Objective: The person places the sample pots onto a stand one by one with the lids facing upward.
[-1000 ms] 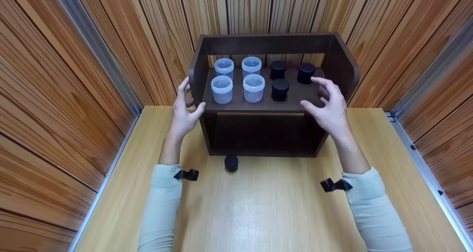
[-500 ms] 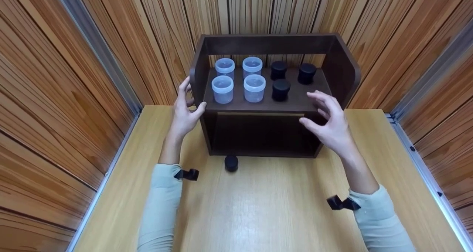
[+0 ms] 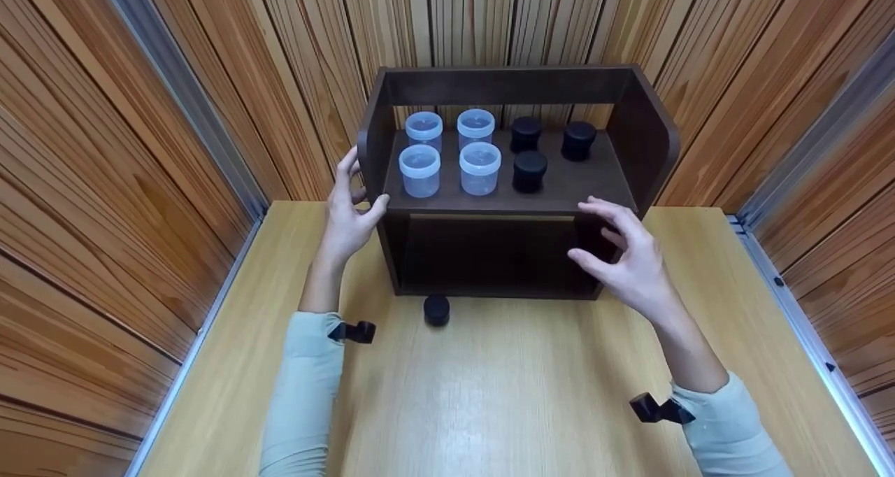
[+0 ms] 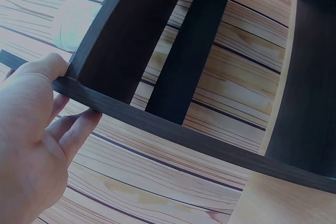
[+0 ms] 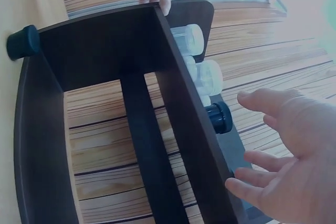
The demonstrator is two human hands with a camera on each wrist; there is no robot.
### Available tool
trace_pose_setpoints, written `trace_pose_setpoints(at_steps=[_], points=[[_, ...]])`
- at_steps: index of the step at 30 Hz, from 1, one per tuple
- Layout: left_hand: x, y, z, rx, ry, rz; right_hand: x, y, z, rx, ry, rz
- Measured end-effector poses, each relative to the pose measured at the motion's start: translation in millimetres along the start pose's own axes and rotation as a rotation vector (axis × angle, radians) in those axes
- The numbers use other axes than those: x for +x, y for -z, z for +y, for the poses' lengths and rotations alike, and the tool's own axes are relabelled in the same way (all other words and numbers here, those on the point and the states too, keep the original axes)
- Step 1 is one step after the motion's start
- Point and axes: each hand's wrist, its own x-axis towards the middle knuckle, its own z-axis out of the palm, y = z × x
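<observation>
My left hand [image 3: 346, 211] grips the left side panel of a dark brown two-tier shelf unit [image 3: 510, 85], thumb at the front and fingers on the outside. The left wrist view shows that panel edge between thumb and fingertips of the hand [image 4: 31, 114]. In front of the unit's right end is my right hand [image 3: 626, 260], fingers spread and holding nothing. Several translucent jars [image 3: 419, 180] with lids stand on the upper board's left half. To their right are three small black jars [image 3: 529, 173]. Another black jar [image 3: 437, 310] is on the table below.
The light wood table [image 3: 475, 393] carries the unit near its back edge. Wood-plank walls [image 3: 161, 148] enclose the back and both sides, with metal rails [image 3: 790, 302] along the corners. The unit's lower compartment [image 3: 489, 257] faces me.
My right hand has drawn back from near the rearmost right black jar, down and toward me, past the upper board's front edge. The left hand and the jars keep their places.
</observation>
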Motion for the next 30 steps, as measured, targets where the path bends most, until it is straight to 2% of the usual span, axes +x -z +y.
trace_pose_setpoints(at_steps=[5,11,15,21,30], points=[[-1.3,0.8,1.1,0.007,0.01,-0.004,-8.0,-1.1,8.7,0.009,0.073,-0.047],[-0.2,1.4,0.5,0.028,0.01,-0.008,-14.1,-4.7,23.0,0.029,0.183,-0.172],[-0.1,1.1,-0.5,0.027,0.001,-0.008,-17.7,-8.5,33.6,0.058,0.216,-0.251],[-0.6,0.8,-0.4,0.011,-0.004,-0.002,-21.0,-16.7,47.1,0.087,0.226,-0.337],[-0.6,1.3,0.3,0.017,0.014,-0.01,-25.9,-34.4,66.1,0.056,0.191,-0.386]])
